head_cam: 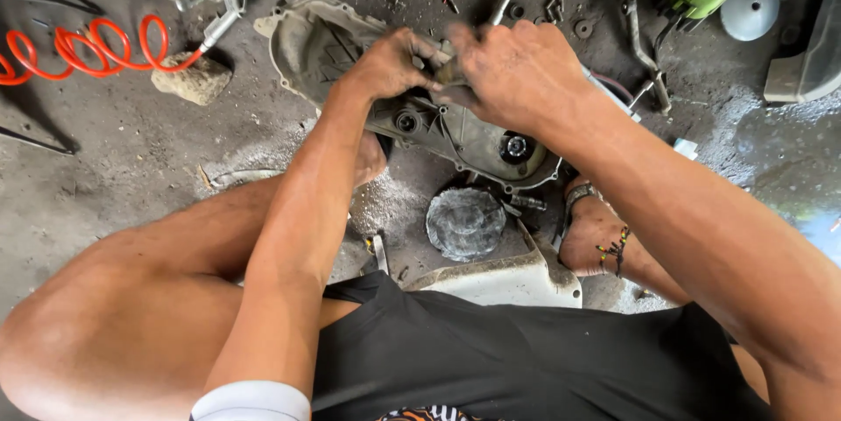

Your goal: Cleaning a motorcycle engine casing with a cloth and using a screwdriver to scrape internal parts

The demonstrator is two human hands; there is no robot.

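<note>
Both hands meet above a grey engine crankcase cover [455,127] lying on the concrete floor [114,149]. Left hand [394,62] and right hand [517,70] close around a small part [448,70], partly hidden. Step: fitting or loosening it; steady, aligned pressure seems needed.

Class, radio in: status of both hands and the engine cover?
Left hand and right hand together on something small, unclear. Grey engine cover beneath, on floor. Loose bolts beyond.
</note>
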